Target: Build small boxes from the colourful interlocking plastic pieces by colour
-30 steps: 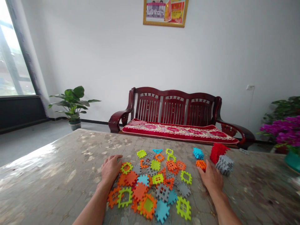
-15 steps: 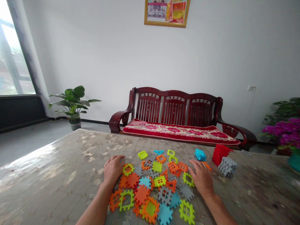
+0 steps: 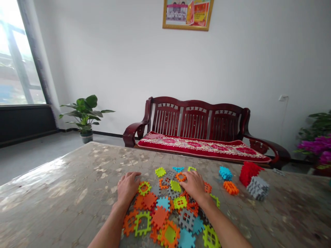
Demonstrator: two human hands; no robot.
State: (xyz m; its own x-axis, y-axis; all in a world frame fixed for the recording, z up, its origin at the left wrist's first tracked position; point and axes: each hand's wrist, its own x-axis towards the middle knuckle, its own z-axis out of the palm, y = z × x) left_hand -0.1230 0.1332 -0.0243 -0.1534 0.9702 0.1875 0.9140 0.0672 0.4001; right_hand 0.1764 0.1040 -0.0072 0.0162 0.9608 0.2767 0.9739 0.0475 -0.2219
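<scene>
A loose pile of flat interlocking plastic building tiles, in orange, green, grey and blue, is spread on the table (image 3: 85, 186). At the pile's left edge my left hand (image 3: 128, 187) rests on the tabletop, fingers stretched out, beside a green-and-orange tile (image 3: 144, 188). My right hand (image 3: 196, 185) reaches over the upper right of the pile, thumb and fingers apart. Its fingertips are at the right edge of a small orange frame tile (image 3: 180, 177); whether they touch it is unclear. That hand and forearm hide several tiles beneath them.
Right of the pile stand stacks of tiles: blue (image 3: 225, 173), orange (image 3: 231, 188), red (image 3: 249, 173) and grey (image 3: 258, 188). Behind the table is a dark red wooden bench (image 3: 193, 120). A potted plant (image 3: 86, 112) stands at left, purple flowers (image 3: 317, 146) at right.
My right hand has moved left from beside the stacks onto the pile, uncovering the orange stack. My left hand has stayed in place. The view has shifted slightly.
</scene>
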